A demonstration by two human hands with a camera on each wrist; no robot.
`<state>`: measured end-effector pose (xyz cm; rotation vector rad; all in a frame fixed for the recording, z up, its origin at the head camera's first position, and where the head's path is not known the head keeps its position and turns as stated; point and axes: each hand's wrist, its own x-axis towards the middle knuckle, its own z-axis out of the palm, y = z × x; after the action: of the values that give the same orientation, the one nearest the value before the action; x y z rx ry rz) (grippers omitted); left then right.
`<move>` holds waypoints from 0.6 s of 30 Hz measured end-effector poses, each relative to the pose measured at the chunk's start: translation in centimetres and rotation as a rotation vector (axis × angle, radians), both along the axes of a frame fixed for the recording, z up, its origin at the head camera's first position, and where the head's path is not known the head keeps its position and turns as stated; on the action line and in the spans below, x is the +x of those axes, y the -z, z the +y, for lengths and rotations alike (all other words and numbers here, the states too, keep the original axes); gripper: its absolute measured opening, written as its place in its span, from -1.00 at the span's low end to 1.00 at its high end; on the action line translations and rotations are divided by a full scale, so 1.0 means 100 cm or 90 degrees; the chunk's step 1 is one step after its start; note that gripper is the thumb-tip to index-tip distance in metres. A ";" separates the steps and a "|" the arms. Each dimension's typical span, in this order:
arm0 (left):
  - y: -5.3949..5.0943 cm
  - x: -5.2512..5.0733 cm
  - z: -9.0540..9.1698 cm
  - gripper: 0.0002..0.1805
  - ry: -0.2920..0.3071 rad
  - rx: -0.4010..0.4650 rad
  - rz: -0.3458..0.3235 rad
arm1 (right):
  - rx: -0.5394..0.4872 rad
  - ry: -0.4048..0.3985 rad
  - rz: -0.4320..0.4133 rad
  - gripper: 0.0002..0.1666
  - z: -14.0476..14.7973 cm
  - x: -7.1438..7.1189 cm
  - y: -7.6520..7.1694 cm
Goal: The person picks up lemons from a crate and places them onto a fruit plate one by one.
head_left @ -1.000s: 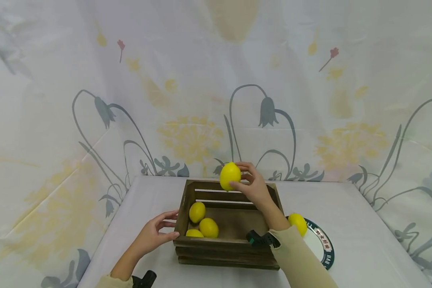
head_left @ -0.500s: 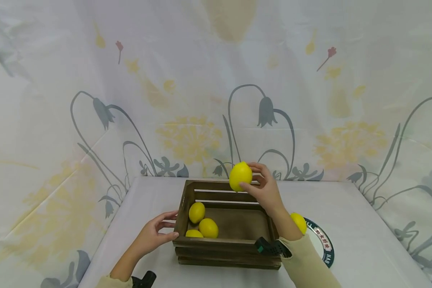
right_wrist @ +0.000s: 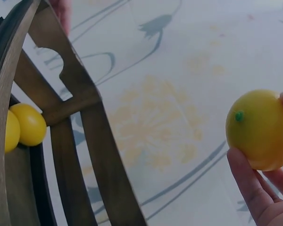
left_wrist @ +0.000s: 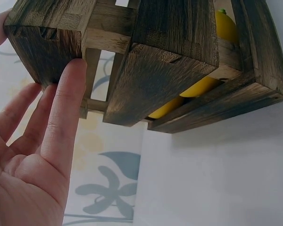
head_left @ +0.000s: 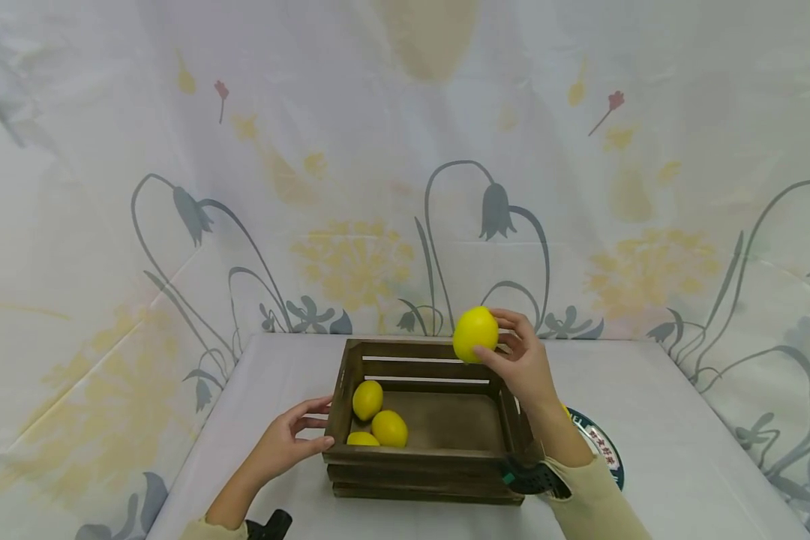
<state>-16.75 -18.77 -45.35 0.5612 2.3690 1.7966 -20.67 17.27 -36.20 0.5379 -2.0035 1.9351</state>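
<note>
Lifted above the back right of a dark wooden crate (head_left: 428,469) is a yellow lemon (head_left: 475,334). My right hand (head_left: 523,367) pinches it between thumb and fingertips; the right wrist view shows the lemon's green-tipped end (right_wrist: 239,116). At the crate's left end my left hand (head_left: 285,442) rests with fairly straight fingers (left_wrist: 61,113) touching the wood, the thumb near the front corner. Inside the crate, on its left side, lie a rear lemon (head_left: 367,400), a middle lemon (head_left: 390,429) and a third lemon (head_left: 362,439) partly hidden by the front wall.
Right of the crate, a round plate (head_left: 604,446) with a dark green lettered rim is largely covered by my right forearm. A sliver of yellow shows beside the arm there. A flower-printed cloth (head_left: 371,187) stands behind the white tabletop (head_left: 688,450).
My right hand has moved rightward with its lemon, from over the crate's middle to its back right. The forearm now hides most of the lemon on the plate. My left hand has stayed put.
</note>
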 end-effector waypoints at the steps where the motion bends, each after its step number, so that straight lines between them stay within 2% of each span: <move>1: 0.000 0.000 0.000 -0.36 0.000 0.001 0.000 | -0.001 0.002 0.000 -0.36 0.002 0.001 0.000; 18: 0.002 0.000 0.001 -0.36 -0.020 -0.015 0.004 | 0.011 0.049 -0.003 -0.38 0.030 0.017 0.007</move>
<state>-16.80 -18.67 -45.57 0.5291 2.4131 1.7796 -18.92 20.26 -36.85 0.4539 -2.0140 1.8769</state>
